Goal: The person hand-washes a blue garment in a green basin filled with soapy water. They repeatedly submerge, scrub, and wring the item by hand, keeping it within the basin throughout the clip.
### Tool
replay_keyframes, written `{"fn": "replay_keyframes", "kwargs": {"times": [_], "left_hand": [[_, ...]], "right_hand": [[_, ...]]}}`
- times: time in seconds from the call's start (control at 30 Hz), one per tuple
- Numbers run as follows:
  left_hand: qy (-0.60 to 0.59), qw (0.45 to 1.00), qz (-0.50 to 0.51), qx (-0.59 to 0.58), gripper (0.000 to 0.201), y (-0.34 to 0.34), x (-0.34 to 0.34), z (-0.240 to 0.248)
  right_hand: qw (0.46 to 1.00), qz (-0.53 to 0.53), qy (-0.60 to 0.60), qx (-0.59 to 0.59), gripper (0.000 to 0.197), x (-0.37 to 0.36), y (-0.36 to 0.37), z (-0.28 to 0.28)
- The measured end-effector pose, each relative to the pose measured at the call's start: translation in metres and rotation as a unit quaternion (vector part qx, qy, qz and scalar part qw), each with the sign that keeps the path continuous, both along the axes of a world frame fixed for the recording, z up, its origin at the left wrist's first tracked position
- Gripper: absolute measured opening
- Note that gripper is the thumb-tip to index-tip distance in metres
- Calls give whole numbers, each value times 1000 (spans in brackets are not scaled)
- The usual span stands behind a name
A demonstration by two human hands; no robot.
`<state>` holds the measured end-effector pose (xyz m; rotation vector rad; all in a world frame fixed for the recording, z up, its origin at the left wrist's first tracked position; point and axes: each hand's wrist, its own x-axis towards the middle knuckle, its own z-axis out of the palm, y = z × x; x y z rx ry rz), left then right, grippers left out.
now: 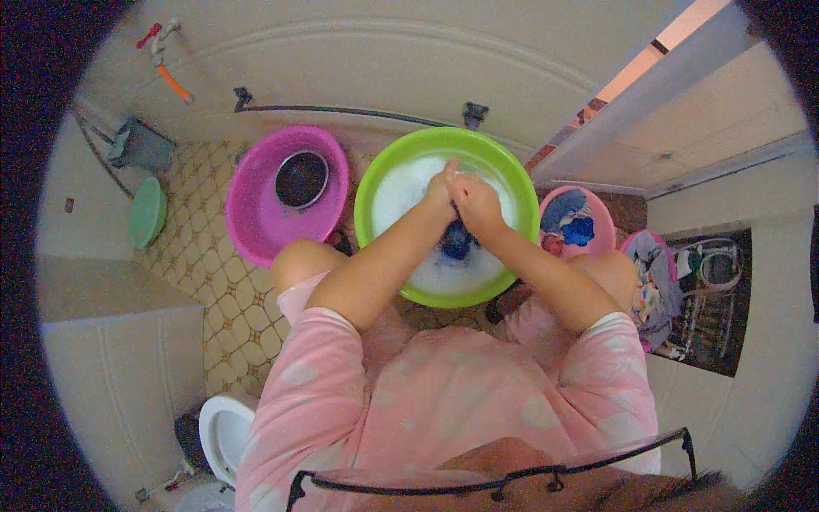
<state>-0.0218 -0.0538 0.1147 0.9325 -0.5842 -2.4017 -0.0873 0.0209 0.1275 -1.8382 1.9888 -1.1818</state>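
Observation:
A wide green basin (369, 247) full of white suds (401, 192) stands on the floor between my knees. Above the foam my left hand (441, 188) and my right hand (479, 207) are pressed together, fingers closed. A wet dark blue cloth (457, 242) is gripped between them and hangs down into the soapy water. Its upper part is hidden by my hands, and what kind of garment it is cannot be made out.
Left of the green basin is a pink basin (247, 218) with a dark round pan (301, 179) inside. On the right, a pink tub (604, 213) holds blue clothes (578, 230), beside more laundry (653, 282). A toilet (223, 431) stands behind left; a tap (162, 43) is on the wall.

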Motion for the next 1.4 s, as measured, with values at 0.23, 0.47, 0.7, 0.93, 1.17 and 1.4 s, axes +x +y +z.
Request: {"fn": "replay_keyframes", "kwargs": {"times": [0.23,0.47,0.7,0.93,1.17,1.4], "left_hand": [[-61,989,120,-69,37,-7,-3,3],[-324,923,106,-178,37,-41,8,-75],[-330,937,15,-111,51,-55,14,-117],[9,1000,-2,-29,48,-49,3,-89],[37,998,39,-16,39,-11,-20,-55],[128,991,-15,26,35,-29,-2,-66]], "right_hand": [[991,-61,-109,47,22,-57,-15,-21],[984,-112,-118,76,16,-73,-59,-96],[951,12,126,281,19,-49,-70,-93],[994,4,-100,-35,15,-8,-51,-49],[982,-67,172,34,21,-31,-53,-29],[988,-9,152,1,9,17,-23,-12]]}}
